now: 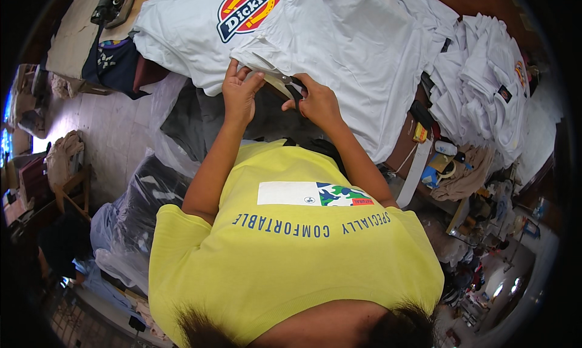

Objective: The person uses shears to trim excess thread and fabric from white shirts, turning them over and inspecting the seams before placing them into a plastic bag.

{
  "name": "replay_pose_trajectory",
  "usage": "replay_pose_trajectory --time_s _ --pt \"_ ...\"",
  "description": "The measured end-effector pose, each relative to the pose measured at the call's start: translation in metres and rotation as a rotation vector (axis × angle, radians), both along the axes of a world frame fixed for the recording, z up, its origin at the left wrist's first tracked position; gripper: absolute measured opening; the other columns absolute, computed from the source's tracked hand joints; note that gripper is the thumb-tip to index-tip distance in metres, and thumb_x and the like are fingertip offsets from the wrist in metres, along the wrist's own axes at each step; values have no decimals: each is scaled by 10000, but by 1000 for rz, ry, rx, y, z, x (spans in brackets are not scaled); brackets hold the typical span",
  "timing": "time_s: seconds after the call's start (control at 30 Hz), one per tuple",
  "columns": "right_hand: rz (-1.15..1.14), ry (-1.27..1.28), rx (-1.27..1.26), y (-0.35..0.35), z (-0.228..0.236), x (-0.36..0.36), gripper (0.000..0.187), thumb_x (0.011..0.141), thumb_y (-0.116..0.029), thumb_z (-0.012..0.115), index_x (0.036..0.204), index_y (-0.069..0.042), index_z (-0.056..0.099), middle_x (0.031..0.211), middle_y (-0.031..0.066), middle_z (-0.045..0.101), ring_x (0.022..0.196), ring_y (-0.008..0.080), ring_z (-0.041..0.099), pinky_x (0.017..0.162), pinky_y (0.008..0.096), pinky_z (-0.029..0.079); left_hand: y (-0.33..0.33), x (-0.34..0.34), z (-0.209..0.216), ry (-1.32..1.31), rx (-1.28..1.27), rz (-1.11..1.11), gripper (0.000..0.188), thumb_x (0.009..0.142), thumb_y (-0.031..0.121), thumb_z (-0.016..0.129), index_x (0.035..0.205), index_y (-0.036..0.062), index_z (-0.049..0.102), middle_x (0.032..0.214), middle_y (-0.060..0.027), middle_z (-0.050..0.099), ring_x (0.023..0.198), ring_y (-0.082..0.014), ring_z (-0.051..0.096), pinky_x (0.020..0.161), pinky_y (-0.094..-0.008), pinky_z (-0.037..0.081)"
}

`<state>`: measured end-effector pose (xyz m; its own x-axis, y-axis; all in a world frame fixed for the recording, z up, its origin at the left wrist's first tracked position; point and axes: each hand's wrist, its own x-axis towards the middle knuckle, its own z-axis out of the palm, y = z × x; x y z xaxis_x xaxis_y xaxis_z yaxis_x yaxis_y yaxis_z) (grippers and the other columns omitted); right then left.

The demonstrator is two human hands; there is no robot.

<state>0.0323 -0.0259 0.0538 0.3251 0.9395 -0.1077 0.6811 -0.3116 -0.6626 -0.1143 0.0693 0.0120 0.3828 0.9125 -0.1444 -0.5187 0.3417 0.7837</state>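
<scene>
A white T-shirt (351, 51) with a red, yellow and dark blue printed emblem is spread in front of me. My left hand (241, 96) is at its near edge, fingers bent and thumb close to them, pinching the fabric; the exact grip is partly hidden. Scissors (287, 79) with dark handles are in my right hand (319, 105), fingers and thumb around the handles. Their blades point up and left, lying against the shirt fabric just right of my left fingers.
Folded white shirts (494, 87) are piled at the right. An iron (112, 5) rests on a padded board at the far left. Plastic-wrapped clothing (142, 208) lies left of me. A yellow box cutter (420, 131) and small items sit by the right table edge.
</scene>
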Motion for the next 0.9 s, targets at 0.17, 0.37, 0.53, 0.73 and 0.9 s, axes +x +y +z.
replay_pose_trajectory --time_s 0.17,0.37,0.53,0.73,0.9 --pt "-14 33 36 -9 -18 4 451 605 -222 785 979 -96 566 603 105 583 554 276 593 520 349 443 3 1 0 -46 -26 41 647 774 -93 590 1329 8 273 1124 -124 532 975 -183 575 786 -299 518" --pt "2 -44 74 -2 -7 -2 465 604 -185 776 1009 -101 564 629 94 568 595 255 587 526 351 434 5 -2 -1 -57 -99 78 609 774 -99 583 1305 1 302 1099 -103 520 940 -167 574 754 -266 521" --pt "3 -42 25 13 -2 -4 520 583 -188 777 1047 -112 555 665 71 545 650 227 578 541 345 427 6 -2 6 -85 -90 38 611 766 -107 585 1299 5 309 1088 -102 521 938 -163 575 753 -260 521" --pt "9 -52 90 12 -1 -6 466 608 -197 773 1013 -103 564 613 93 570 572 261 586 507 349 431 6 0 7 -76 -77 45 591 766 -89 594 1293 3 341 1081 -87 532 932 -160 577 757 -276 508" --pt "16 3 160 5 -20 0 395 651 -199 759 981 -93 568 541 121 558 493 296 565 475 361 425 7 1 8 -106 -98 62 533 776 -82 591 1260 4 385 1081 -77 534 929 -149 573 755 -267 502"
